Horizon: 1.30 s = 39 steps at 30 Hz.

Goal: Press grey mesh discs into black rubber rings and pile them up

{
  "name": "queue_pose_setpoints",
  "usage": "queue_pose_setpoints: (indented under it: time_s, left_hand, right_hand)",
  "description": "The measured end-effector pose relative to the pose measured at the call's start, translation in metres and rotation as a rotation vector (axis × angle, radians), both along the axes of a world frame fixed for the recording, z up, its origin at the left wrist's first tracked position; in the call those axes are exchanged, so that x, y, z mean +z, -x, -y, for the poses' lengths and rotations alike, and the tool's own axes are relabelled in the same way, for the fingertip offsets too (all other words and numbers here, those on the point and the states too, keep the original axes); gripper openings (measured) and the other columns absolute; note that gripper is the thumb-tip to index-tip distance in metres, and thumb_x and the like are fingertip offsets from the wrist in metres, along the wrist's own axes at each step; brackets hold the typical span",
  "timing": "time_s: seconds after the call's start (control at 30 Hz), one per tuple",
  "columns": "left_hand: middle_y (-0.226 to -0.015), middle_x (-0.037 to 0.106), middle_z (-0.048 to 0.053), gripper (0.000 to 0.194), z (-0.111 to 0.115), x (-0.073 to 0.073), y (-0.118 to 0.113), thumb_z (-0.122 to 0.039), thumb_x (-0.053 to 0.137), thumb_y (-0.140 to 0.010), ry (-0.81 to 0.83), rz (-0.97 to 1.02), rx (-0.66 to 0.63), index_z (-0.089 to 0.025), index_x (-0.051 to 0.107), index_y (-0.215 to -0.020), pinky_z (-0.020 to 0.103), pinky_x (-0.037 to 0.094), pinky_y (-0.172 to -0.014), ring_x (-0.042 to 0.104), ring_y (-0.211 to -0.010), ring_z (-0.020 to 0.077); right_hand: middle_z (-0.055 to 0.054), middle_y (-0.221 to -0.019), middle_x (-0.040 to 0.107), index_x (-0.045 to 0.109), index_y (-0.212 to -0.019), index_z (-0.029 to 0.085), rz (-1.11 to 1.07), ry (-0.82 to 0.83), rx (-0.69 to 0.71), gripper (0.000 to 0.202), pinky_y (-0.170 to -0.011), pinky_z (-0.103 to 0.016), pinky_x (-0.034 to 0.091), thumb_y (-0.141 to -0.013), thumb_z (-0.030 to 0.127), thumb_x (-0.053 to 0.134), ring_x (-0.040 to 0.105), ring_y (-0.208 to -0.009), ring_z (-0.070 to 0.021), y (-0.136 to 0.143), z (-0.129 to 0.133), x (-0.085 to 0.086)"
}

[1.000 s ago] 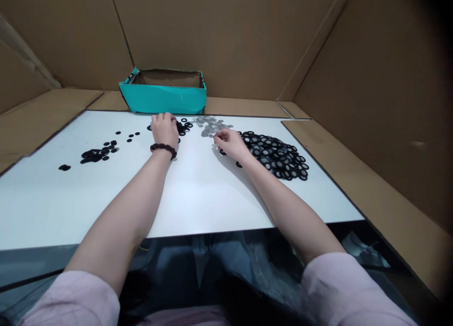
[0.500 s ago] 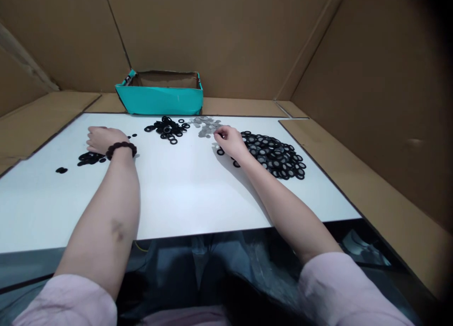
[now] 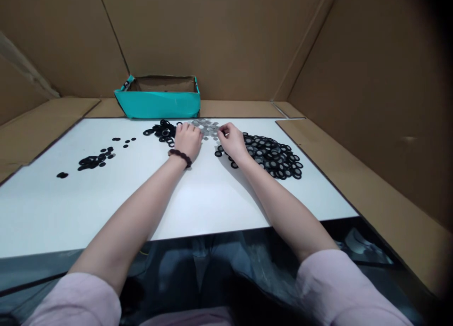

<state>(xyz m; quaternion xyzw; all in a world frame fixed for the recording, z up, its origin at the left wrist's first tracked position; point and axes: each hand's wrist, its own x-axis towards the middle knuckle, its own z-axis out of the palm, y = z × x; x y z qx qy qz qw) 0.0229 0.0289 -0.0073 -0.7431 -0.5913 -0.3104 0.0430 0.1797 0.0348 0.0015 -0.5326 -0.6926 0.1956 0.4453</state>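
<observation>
Bench: white. Heap, right: dark-rimmed, pale-centred discs; probably light, stiff, slippery; best pinched at rim. Rings, far left of centre. Grey discs, far centre: likely thin, best lifted by edge. Left hand: beside grey discs, grip hidden, cannot tell hold. Right hand: grip nearly closed, pinching dark piece.

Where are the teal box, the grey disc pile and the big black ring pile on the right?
Teal box [image 3: 159, 104]: head view, on its outer front wall.
Grey disc pile [image 3: 208, 128]: head view, on discs showing between the hands.
Big black ring pile [image 3: 274, 157]: head view, around the pile's middle.
</observation>
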Motion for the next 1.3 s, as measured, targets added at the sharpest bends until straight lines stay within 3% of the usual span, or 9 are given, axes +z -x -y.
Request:
queue_pose_setpoints:
  time_s: [0.13, 0.47, 0.57, 0.67, 0.8, 0.97, 1.1, 1.3]
  left_hand:
    - [-0.100, 0.063, 0.022, 0.024, -0.009, -0.008, -0.021, -0.019, 0.043, -0.080, 0.055, -0.070, 0.104, -0.011, 0.065, -0.086, 0.052, 0.026, -0.092, 0.044, -0.110, 0.0384]
    - [-0.093, 0.065, 0.020, 0.019, -0.015, -0.009, -0.011, -0.016, 0.043, -0.079, 0.068, -0.036, 0.121, -0.017, 0.062, -0.075, 0.052, 0.027, -0.091, 0.047, -0.104, 0.0354]
    - [-0.092, 0.066, 0.016, 0.014, -0.015, -0.006, -0.011, -0.017, 0.046, -0.077, 0.049, 0.101, 0.114, -0.018, 0.059, -0.074, 0.050, 0.030, -0.092, 0.051, -0.102, 0.0327]
    - [-0.083, 0.066, 0.009, 0.006, -0.013, -0.003, -0.009, -0.019, 0.050, -0.074, 0.068, 0.406, 0.093, -0.018, 0.056, -0.073, 0.039, 0.040, -0.084, 0.057, -0.088, 0.0243]
    - [-0.069, 0.065, 0.004, 0.002, 0.003, 0.005, -0.010, -0.016, 0.052, -0.065, 0.256, 0.870, 0.121, -0.018, 0.053, -0.065, 0.026, 0.042, -0.063, 0.057, -0.065, 0.0150]
    - [-0.062, 0.065, 0.005, 0.004, 0.034, 0.014, -0.019, -0.014, 0.056, -0.059, 0.434, 1.143, 0.126, -0.016, 0.054, -0.060, 0.022, 0.038, -0.055, 0.051, -0.056, 0.0105]
    - [-0.054, 0.060, 0.001, 0.009, 0.046, 0.018, -0.024, -0.013, 0.057, -0.062, 0.431, 1.250, 0.122, -0.015, 0.059, -0.070, 0.021, 0.037, -0.051, 0.048, -0.050, 0.0094]
    - [-0.055, 0.060, -0.002, 0.017, 0.050, 0.022, -0.022, -0.011, 0.058, -0.064, 0.398, 1.170, 0.034, -0.016, 0.059, -0.080, 0.023, 0.043, -0.055, 0.055, -0.054, 0.0114]
  right_hand:
    - [-0.007, -0.085, 0.065, 0.055, -0.083, 0.017, -0.001, -0.004, -0.017, 0.006, -0.078, -0.030, 0.043, -0.080, 0.019, 0.049, 0.059, -0.078, -0.0180, 0.000, 0.001, 0.003]
    - [-0.011, -0.094, 0.060, 0.059, -0.087, 0.014, -0.013, -0.068, -0.033, 0.012, -0.081, -0.030, 0.044, -0.082, 0.018, 0.048, 0.056, -0.086, -0.0184, 0.001, -0.002, 0.002]
    - [-0.012, -0.099, 0.060, 0.061, -0.092, 0.013, -0.065, -0.064, -0.049, 0.019, -0.082, -0.029, 0.045, -0.083, 0.017, 0.045, 0.058, -0.088, -0.0178, 0.000, -0.004, 0.001]
    - [-0.010, -0.093, 0.064, 0.063, -0.092, 0.013, -0.096, -0.007, -0.008, 0.024, -0.083, -0.029, 0.046, -0.085, 0.012, 0.040, 0.061, -0.088, -0.0176, 0.000, -0.006, 0.001]
    - [-0.006, -0.081, 0.067, 0.064, -0.093, 0.012, -0.102, 0.144, 0.034, 0.025, -0.078, -0.029, 0.050, -0.083, 0.008, 0.040, 0.063, -0.069, -0.0145, 0.003, -0.003, 0.001]
    - [-0.003, -0.067, 0.065, 0.064, -0.085, 0.011, -0.195, 0.335, 0.128, 0.013, -0.061, -0.024, 0.052, -0.080, 0.009, 0.051, 0.060, -0.054, -0.0112, 0.012, 0.004, 0.000]
    - [-0.001, -0.061, 0.064, 0.064, -0.079, 0.011, -0.358, 0.468, 0.212, 0.018, -0.057, -0.020, 0.052, -0.078, 0.000, 0.050, 0.061, -0.053, -0.0095, 0.018, 0.013, 0.007]
    - [0.000, -0.054, 0.062, 0.060, -0.070, 0.011, -0.554, 0.612, 0.208, 0.016, -0.061, -0.019, 0.054, -0.079, -0.001, 0.054, 0.061, -0.051, -0.0088, 0.021, 0.023, 0.019]
